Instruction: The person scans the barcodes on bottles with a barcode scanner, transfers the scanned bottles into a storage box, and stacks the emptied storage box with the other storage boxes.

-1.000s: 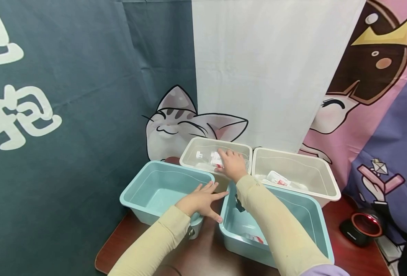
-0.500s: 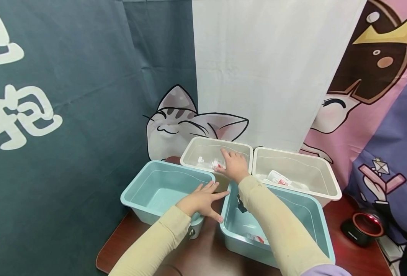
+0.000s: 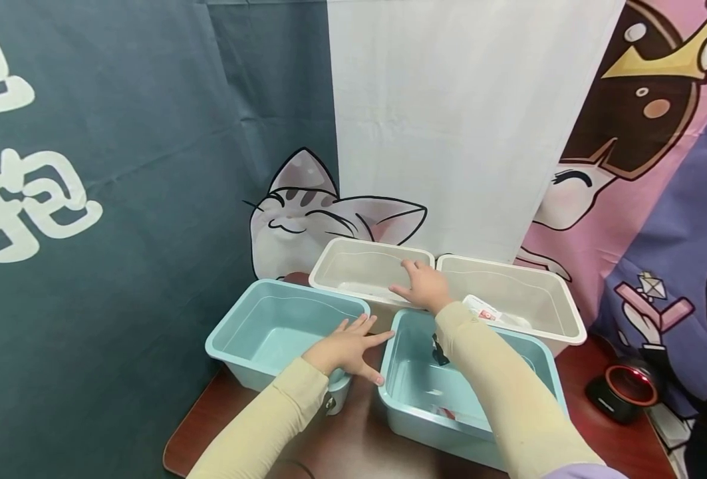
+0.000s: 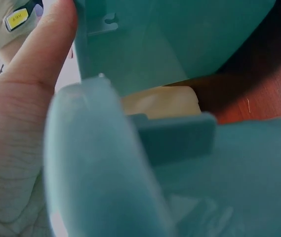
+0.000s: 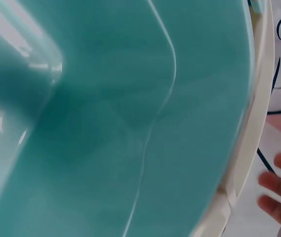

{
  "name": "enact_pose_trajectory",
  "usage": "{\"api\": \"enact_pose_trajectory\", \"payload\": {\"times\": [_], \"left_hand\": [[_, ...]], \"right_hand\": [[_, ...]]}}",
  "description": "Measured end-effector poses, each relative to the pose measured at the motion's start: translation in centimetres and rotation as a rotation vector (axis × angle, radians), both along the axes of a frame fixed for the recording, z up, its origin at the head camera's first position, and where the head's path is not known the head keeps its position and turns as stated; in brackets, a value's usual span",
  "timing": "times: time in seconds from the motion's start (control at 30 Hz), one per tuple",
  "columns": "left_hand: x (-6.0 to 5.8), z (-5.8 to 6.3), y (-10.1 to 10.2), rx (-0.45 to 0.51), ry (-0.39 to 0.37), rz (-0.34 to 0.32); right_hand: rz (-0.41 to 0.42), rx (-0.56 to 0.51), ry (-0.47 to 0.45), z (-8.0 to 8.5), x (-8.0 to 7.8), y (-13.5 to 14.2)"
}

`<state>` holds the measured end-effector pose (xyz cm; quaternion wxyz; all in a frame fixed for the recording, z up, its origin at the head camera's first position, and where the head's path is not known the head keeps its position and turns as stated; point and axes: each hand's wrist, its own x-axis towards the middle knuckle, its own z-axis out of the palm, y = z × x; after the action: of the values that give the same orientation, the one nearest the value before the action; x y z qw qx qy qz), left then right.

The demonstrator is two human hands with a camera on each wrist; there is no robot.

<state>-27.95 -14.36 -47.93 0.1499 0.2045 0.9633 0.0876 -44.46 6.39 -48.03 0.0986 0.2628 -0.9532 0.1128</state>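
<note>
One left hand (image 3: 344, 349), fingers spread, lies at the left blue tub's (image 3: 293, 313) corner; beyond, the right hand (image 3: 425, 286), fingers parted and pinching nothing visible, hovers over the left cream tub (image 3: 365, 259), seemingly between grips, so any pickup would call for closing them; a white package (image 3: 481, 308) lies in the right cream tub (image 3: 509, 286)

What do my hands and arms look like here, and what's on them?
Your left hand and right hand look bare, without gloves. Pale yellow sleeves cover both forearms; lavender fabric shows farther up the right arm.
</note>
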Motion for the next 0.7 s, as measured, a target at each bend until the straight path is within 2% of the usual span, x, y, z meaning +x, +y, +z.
{"api": "enact_pose_trajectory", "payload": {"times": [0.23,0.4,0.53,0.7], "left_hand": [[0.1,0.0,-0.1,0.027,0.006,-0.004],[0.0,-0.4,-0.3,0.038,0.01,-0.009],[0.0,-0.5,-0.3,0.044,0.006,-0.005],[0.0,-0.3,-0.2,0.052,0.006,0.003]], "right_hand": [[0.14,0.029,-0.114,2.0,0.8,2.7],[0.269,0.032,-0.111,2.9,2.1,4.7],[0.378,0.07,-0.148,3.1,3.1,6.2],[0.426,0.085,-0.215,3.3,4.2,7.8]]}}
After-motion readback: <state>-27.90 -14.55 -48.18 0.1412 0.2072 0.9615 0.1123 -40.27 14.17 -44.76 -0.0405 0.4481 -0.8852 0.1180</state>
